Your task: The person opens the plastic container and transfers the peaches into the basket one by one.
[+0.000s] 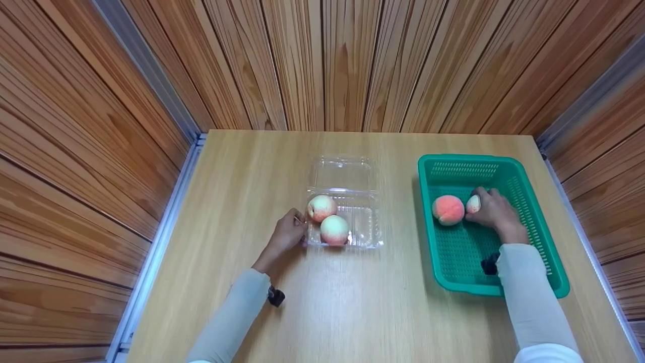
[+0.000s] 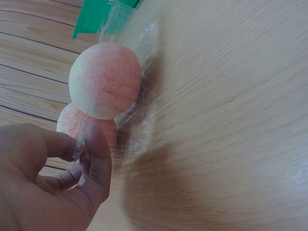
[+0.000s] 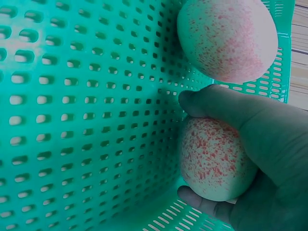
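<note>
In the head view an open clear plastic container holds two peaches, one behind the other, both in its left part. My left hand pinches the container's left edge between thumb and fingers; the left wrist view shows this hand close beside the peaches. Inside the green basket, my right hand grips a peach. The right wrist view shows thumb and fingers around that speckled peach, with another peach beside it.
The other peach lies in the basket's left part. The container's raised lid lies toward the back of the wooden table. Wood-panelled walls stand behind and at both sides.
</note>
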`<state>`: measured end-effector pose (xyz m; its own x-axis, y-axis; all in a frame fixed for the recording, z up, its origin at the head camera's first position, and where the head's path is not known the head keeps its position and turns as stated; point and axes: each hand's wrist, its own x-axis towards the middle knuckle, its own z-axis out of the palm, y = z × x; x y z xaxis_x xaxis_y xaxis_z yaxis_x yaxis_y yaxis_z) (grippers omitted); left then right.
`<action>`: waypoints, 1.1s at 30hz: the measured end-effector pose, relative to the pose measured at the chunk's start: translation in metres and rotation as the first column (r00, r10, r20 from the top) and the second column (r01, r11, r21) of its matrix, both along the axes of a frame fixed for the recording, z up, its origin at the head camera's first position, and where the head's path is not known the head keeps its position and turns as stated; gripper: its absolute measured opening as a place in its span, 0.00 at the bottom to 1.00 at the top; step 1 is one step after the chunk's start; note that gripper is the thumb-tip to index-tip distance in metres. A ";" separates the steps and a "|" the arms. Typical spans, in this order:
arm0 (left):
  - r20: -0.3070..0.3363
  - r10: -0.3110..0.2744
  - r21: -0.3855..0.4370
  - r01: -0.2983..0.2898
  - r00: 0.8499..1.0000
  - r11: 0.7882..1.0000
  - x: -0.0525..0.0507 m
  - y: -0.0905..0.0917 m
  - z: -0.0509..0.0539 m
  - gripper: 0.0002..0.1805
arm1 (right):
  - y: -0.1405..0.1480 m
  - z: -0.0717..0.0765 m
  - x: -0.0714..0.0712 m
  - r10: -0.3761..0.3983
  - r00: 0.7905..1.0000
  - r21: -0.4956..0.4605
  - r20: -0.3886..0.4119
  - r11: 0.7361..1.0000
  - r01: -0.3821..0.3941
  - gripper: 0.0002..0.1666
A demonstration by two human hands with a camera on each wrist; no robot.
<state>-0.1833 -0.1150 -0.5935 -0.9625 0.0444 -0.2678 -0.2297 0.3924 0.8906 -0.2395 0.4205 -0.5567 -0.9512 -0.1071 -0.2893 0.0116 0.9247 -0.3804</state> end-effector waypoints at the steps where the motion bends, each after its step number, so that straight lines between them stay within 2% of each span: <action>1: 0.008 0.000 0.002 0.000 1.000 1.000 0.000 0.000 0.000 0.05 | 0.000 -0.001 0.000 0.000 1.000 -0.003 0.004 1.000 0.000 0.43; 9: 0.021 0.002 0.027 -0.003 1.000 1.000 0.000 0.000 0.003 0.04 | -0.002 -0.001 0.001 -0.015 1.000 -0.003 0.005 1.000 0.015 0.44; 28: 0.057 0.003 -0.009 -0.003 0.998 1.000 0.001 0.001 0.003 0.05 | 0.000 -0.001 0.001 -0.013 0.999 0.006 0.036 1.000 0.013 0.46; 33: 0.057 0.002 0.012 -0.003 0.998 1.000 0.001 0.001 0.002 0.05 | -0.001 -0.002 0.002 -0.019 0.999 0.016 0.039 1.000 0.019 0.45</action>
